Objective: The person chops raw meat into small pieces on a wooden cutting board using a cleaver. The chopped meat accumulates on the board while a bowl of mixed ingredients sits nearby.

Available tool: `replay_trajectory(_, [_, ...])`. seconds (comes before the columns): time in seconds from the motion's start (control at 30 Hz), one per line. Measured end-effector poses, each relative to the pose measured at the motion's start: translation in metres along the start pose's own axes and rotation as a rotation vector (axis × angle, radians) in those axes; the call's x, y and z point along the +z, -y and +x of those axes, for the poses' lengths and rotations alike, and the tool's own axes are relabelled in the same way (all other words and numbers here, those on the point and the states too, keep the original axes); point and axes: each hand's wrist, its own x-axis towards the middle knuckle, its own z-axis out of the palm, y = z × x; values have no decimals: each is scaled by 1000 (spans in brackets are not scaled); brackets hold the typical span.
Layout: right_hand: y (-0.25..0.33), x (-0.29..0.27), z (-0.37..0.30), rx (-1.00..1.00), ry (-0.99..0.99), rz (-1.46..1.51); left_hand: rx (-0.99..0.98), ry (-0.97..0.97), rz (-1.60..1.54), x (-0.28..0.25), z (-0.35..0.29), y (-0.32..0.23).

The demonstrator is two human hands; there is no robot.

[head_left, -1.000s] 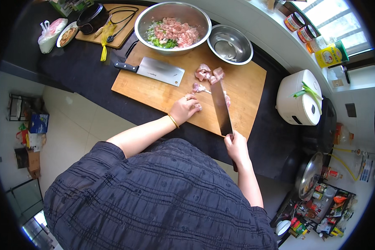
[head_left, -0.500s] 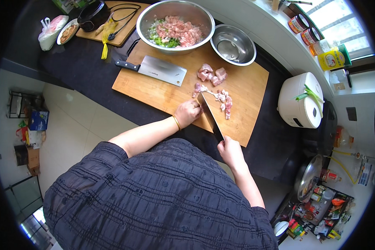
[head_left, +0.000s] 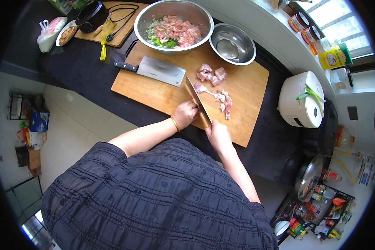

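My right hand (head_left: 218,135) is closed around the handle of a kitchen knife (head_left: 199,100), whose long blade points away from me over the wooden cutting board (head_left: 154,95). Right beside the blade, my left hand (head_left: 185,114) rests at the board's near edge with its fingers curled; whatever lies under them is hidden. A string of small cut meat pieces (head_left: 223,98) lies just right of the knife. Farther back are larger chunks of raw meat (head_left: 211,75). A cleaver (head_left: 160,71) with a black handle lies flat on the board's left part.
At the board's far edge stand a large steel bowl (head_left: 138,26) holding minced meat and chopped greens, and a smaller steel bowl (head_left: 246,58). A white rice cooker (head_left: 298,100) with green onion on its lid is to the right. A black pot (head_left: 91,17) sits far left.
My right hand and the knife have moved left and slightly away from me, so the blade reaches farther across the board. My left hand stays nearly in place, fingers still curled.
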Motion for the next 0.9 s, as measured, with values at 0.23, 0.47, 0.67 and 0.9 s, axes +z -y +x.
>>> replay_trajectory(0.23, [-29, -22, -47, 43, 122, -15, -50, -8, 30, -3, 2, -2])
replay_trajectory(0.47, [-21, -17, -29, -5, 121, -41, -47, 47, 13, -6, -1, 2])
replay_trajectory(0.67, [3, 10, 18, 0, 46, 34, -24, 50, 6, -9, -1, 9])
replay_trajectory(0.9, [-25, -19, -36, 84, 162, -22, -105, 19, 15, -6, -5, 12])
